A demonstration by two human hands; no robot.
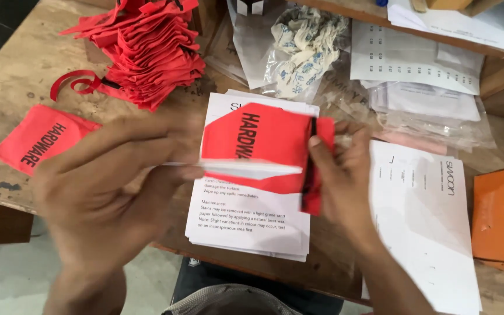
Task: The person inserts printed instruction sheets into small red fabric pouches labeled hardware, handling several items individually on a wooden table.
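Note:
My right hand (339,172) grips the open end of a small red cloth pouch (269,137) with black lettering and a black drawstring. My left hand (103,186) holds a folded white paper (246,169) edge-on, its end pushed against the pouch. Both are held just above a stack of printed white sheets (246,216) on the wooden table (24,76). The hands are blurred by motion.
A pile of red pouches (147,46) sits at the back left, and one loose red pouch (39,140) lies at the left. Clear plastic bags with patterned cloth (304,46) lie behind. White papers (427,216) and an orange envelope (497,216) lie at the right.

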